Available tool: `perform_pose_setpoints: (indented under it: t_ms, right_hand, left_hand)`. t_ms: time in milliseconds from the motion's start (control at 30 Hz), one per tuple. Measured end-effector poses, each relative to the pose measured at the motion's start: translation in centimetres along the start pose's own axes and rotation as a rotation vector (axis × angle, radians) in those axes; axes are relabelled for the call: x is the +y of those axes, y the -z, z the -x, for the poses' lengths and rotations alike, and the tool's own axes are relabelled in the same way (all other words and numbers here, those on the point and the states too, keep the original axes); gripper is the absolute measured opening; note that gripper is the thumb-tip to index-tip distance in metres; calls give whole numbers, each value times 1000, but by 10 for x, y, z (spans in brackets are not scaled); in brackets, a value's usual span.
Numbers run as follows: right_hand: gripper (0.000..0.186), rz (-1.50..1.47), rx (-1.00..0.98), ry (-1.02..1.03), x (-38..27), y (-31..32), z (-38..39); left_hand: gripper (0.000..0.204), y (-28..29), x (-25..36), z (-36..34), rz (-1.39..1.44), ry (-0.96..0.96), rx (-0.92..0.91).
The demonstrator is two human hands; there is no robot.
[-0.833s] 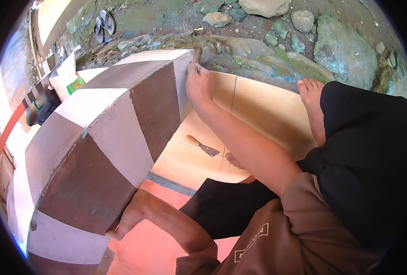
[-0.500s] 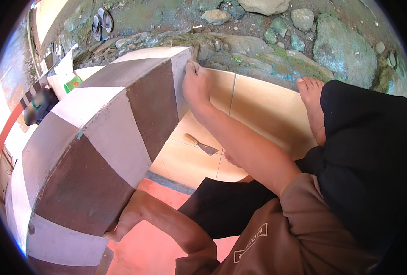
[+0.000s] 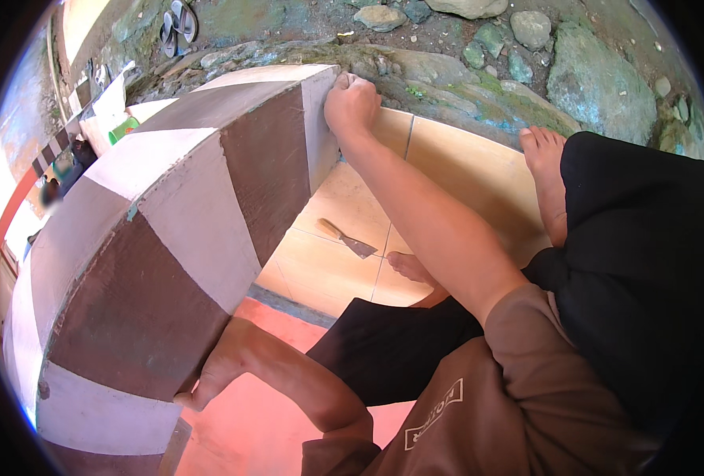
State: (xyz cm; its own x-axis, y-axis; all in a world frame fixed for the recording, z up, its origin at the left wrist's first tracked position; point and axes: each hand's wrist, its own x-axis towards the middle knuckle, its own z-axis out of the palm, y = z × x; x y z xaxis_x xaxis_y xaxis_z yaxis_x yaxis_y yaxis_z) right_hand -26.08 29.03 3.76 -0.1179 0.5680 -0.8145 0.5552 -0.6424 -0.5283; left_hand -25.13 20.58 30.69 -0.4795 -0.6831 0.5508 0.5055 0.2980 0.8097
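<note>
We note the tiled block (image 3: 169, 230), faced in brown and pale tiles, lying to our left with its long axis running from near-left away toward the stony ground (image 3: 526, 71). Our right hand (image 3: 352, 103) presses on its far upper corner, fingers curled against the edge; whether they pinch anything we cannot tell. Our left hand (image 3: 225, 369) rests flat under the near lower edge, holding nothing. A putty knife (image 3: 345, 239) lies on the beige floor tiles (image 3: 463, 166), nearer the right arm.
</note>
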Motion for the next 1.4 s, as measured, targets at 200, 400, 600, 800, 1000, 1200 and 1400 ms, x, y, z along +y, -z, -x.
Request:
perform_pose_setpoints:
  t_ms: [200, 400, 600, 800, 1000, 1200, 1400]
  right_hand:
    - [32, -37, -142, 109, 3, -7, 29]
    - [32, -36, -23, 14, 3, -2, 15]
    - [32, 50, 118, 204, 18, -24, 29]
    - [35, -148, 62, 198, 27, -12, 17]
    - [34, -38, 19, 402, 84, -2, 91]
    - [43, 249, -56, 832, 151, 25, 124]
    - [23, 541, -893, 1638, 239, 12, 164]
  left_hand:
    - [21, -2, 7, -6, 22, -62, -16]
    - [22, -2, 6, 3, -5, -32, -30]
    - [32, -7, 9, 5, 38, -38, 37]
    - [36, -2, -5, 2, 51, -34, -34]
    - [36, 3, -1, -1, 29, -72, -62]
    - [35, 4, -4, 1, 106, -37, -40]
    - [37, 11, 2, -7, 133, -34, -79]
